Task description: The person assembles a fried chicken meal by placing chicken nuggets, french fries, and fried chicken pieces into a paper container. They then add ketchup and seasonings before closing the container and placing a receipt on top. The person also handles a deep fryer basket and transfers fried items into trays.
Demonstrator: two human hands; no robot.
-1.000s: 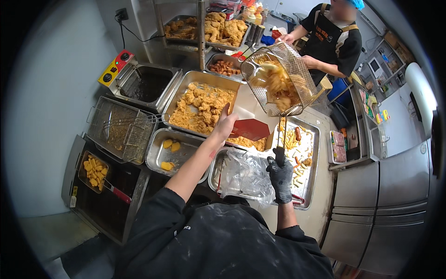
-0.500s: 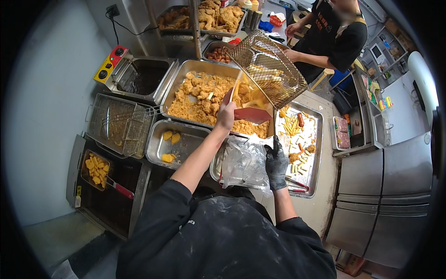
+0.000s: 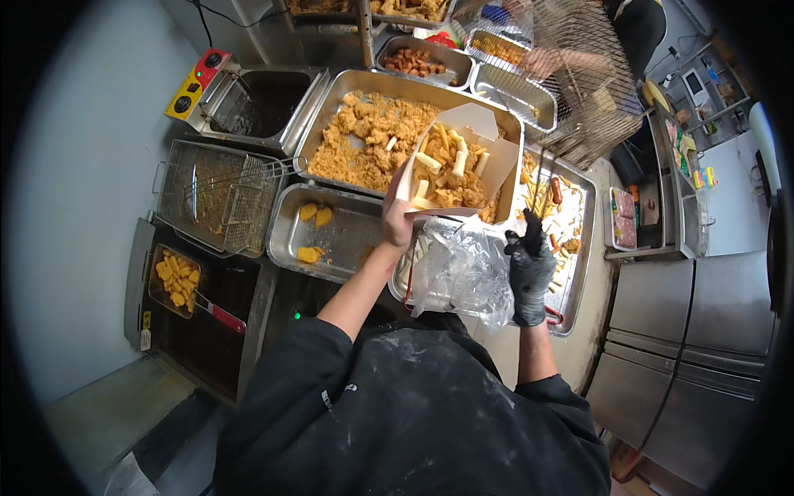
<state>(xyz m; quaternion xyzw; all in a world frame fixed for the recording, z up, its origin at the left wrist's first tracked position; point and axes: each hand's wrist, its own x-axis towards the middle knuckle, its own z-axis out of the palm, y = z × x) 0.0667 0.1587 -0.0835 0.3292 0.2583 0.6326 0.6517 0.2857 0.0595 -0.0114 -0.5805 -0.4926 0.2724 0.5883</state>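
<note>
From my remote seat I see the left hand (image 3: 398, 219) bare and narrowed around a paper carton (image 3: 499, 169), gripping it by its near left side; the carton sits near the middle of my view, slightly toward one o'clock, above the right part of a large steel tray (image 3: 318, 124) of crumbs and fried bits; its inner walls are pale and plain, its flaps stand spread, and its mouth faces up at me; inside I make out golden fried food (image 3: 455, 169), with thick, pale, straight pieces lying crosswise on top and rougher, browner breaded ones toward the near end, the heap reaching close to the rim; the right hand (image 3: 532, 269), in a black glove dusted with pale powder, is curled about the handle (image 3: 546, 186) of a wire basket (image 3: 595, 83); that basket hangs at two o'clock from the carton and well apart from it, its mesh streaked by blur, so I cannot tell whether anything remains inside; at six o'clock from the carton a clear plastic bag (image 3: 463, 264) lies crumpled; at four o'clock a shallow tray (image 3: 590, 240) carries scattered fries.
</note>
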